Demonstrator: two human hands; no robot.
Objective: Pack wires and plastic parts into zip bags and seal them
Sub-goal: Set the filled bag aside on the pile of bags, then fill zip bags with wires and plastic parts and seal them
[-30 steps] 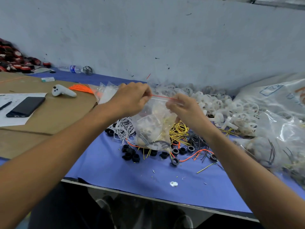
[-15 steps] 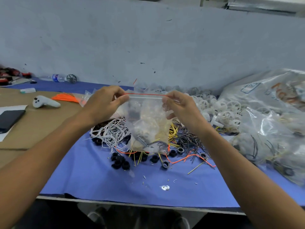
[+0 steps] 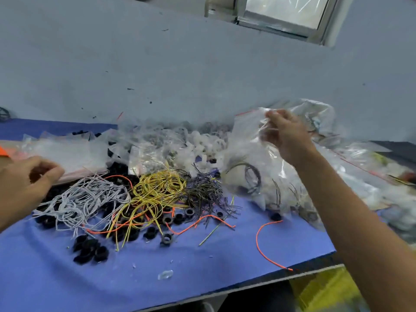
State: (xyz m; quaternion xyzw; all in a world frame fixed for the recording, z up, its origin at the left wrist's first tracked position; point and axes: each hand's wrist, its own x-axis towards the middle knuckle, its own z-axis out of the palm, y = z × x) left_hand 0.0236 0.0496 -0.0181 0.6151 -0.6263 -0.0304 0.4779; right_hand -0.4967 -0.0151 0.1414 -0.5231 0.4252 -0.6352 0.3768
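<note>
**Packed bag held beside the finished heap**

The right hand (image 3: 286, 134) pinches the upper edge of a clear plastic zip bag (image 3: 245, 158) with a red seal strip. It holds the bag in the air above the right end of the blue-covered worktop (image 3: 157, 284), beside a heap of filled clear bags (image 3: 360, 176). Dark wire loops show through the bag, but I cannot tell whether the strip is fully shut. This looks like the setting-aside step. The left hand (image 3: 24, 179), loosely curled and holding nothing, hovers by a flat stack of empty zip bags (image 3: 74, 154). The next move probably calls for peeling off a single bag.
</note>
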